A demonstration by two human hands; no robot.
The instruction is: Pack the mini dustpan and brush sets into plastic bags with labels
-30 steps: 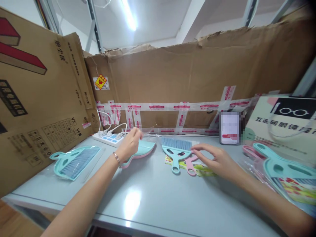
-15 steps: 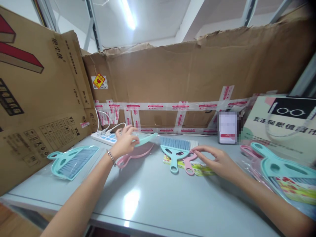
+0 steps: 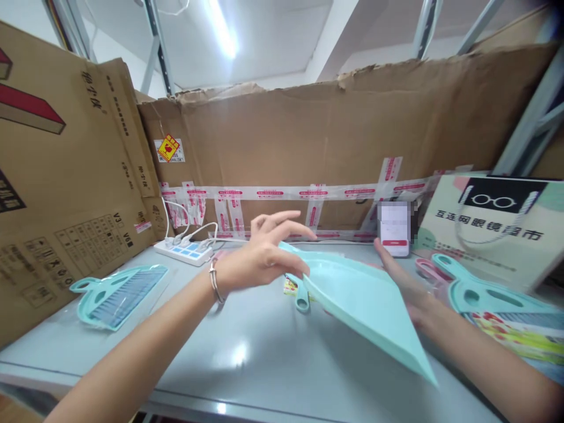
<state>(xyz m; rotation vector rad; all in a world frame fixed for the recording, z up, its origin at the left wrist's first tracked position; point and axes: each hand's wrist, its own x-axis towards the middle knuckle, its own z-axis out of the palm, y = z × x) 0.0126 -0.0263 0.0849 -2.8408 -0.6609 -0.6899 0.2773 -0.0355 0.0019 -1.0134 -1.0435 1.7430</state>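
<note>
My left hand pinches the handle end of a light teal dustpan between thumb and fingers. The pan is tilted above the table, its wide edge pointing to the lower right. My right hand is at the pan's right side, one digit stretched upward; its other fingers are hidden behind the pan, so I cannot tell if they touch it. Under the pan, a teal brush handle and a bit of yellow-green card show. The rest of the brush is covered.
A bagged teal dustpan with brush lies at left. More teal and pink sets lie at right before a paper bag. A power strip, a phone and cardboard walls stand behind.
My left hand has moved right, lifting the teal dustpan from the left over the brushes. My right hand has drawn back to the right, away from the pink brush it was touching.
</note>
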